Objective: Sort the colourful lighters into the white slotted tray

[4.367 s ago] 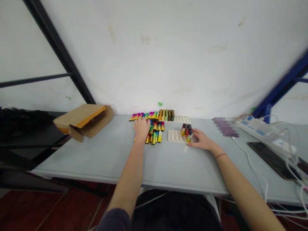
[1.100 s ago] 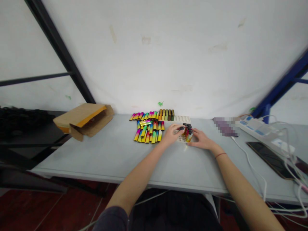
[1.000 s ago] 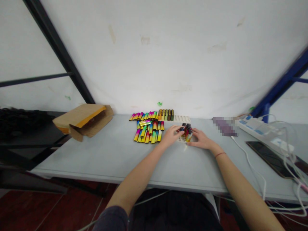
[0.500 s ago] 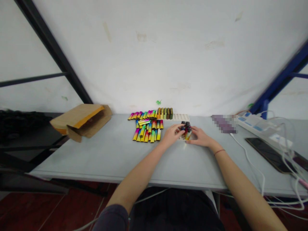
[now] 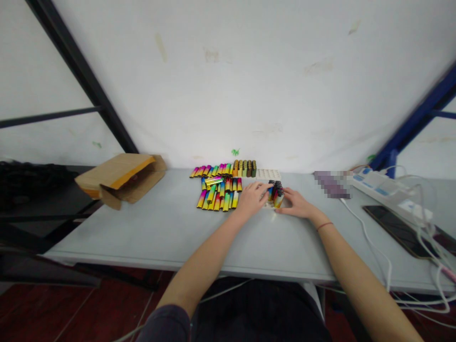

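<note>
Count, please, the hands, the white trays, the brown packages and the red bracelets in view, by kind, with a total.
Left hand and right hand: 2
Front tray and back tray: 2
Package: 1
Bracelet: 1
Total: 6

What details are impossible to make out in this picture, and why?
Head view:
- Near white tray with round holes: partly hidden behind the left hand.
- Shiny multicoloured tubes: any markings are too small.
- Brown cardboard box: its depth is lost in shadow.
- Flat purple object: detail covered by pixelation.
- Black tangled heap: cut off by the left edge.
</note>
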### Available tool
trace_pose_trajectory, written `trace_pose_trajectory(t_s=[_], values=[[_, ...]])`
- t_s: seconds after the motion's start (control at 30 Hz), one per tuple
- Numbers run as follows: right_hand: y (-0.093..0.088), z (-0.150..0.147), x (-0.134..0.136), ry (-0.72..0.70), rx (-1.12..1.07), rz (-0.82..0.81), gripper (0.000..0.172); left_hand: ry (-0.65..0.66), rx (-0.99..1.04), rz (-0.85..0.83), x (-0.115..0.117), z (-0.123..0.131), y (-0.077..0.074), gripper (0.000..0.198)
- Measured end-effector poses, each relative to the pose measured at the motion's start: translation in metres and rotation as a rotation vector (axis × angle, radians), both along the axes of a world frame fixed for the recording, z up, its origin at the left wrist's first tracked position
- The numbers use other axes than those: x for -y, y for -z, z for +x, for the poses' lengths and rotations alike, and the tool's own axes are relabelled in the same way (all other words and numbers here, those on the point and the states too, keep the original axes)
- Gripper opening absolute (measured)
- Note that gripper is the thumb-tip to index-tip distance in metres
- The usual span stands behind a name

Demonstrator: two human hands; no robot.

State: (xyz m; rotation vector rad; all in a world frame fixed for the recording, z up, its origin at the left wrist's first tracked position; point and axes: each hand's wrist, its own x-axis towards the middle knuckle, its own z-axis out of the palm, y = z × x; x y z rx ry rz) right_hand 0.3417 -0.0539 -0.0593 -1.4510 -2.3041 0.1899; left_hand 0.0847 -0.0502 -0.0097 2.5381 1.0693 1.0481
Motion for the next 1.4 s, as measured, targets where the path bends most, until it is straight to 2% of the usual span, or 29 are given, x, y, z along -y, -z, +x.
trace_pose_trajectory(t_s=[0.2,0.33,0.43,0.53,0.6,0.67,0.8,0.9,1.0,1.13,1.23,1.3,1.4], values=[[0.0,0.001,0.0,-0.002,-0.019,0.007,0.085,-0.015,-0.067,0.011,0.002,0.001,0.001,0.043],[0.0,0.0,0.001,0.01,-0.006,-0.013,0.087,-0.041,-0.058,0.012,0.002,-0.005,-0.014,0.049],[-0.001,-0.001,0.002,0.024,-0.001,-0.028,0.09,-0.251,-0.019,-0.021,-0.004,-0.029,-0.032,0.042],[-0.002,-0.002,0.002,0.025,-0.006,-0.027,0.087,-0.615,-0.053,-0.125,-0.014,-0.072,-0.047,0.035],[-0.002,-0.002,0.003,0.02,-0.01,-0.023,0.085,-0.819,-0.11,-0.266,-0.022,-0.103,-0.049,0.032],[-0.003,-0.002,0.003,0.017,-0.005,-0.025,0.085,-0.896,-0.157,-0.449,-0.028,-0.126,-0.046,0.032],[-0.003,0.0,0.004,0.026,0.004,-0.032,0.087,-0.837,-0.148,-0.604,-0.035,-0.143,-0.036,0.028],[-0.002,0.002,0.003,0.024,-0.003,-0.038,0.087,-0.857,-0.153,-0.652,-0.036,-0.14,-0.035,0.024],[-0.001,0.005,0.003,0.014,-0.008,-0.045,0.089,-0.902,-0.252,-0.678,-0.034,-0.134,-0.037,0.025],[-0.002,0.005,0.002,0.0,-0.005,-0.049,0.089,-0.882,-0.298,-0.67,-0.029,-0.127,-0.04,0.028],[-0.003,0.003,0.003,-0.004,0.001,-0.052,0.088,-0.857,-0.202,-0.632,-0.028,-0.126,-0.043,0.029],[-0.004,0.002,0.003,0.006,0.004,-0.053,0.088,-0.814,-0.082,-0.578,-0.03,-0.126,-0.045,0.023],[-0.005,0.0,0.004,0.008,0.006,-0.05,0.088,-0.669,0.185,-0.473,-0.032,-0.123,-0.05,0.014]])
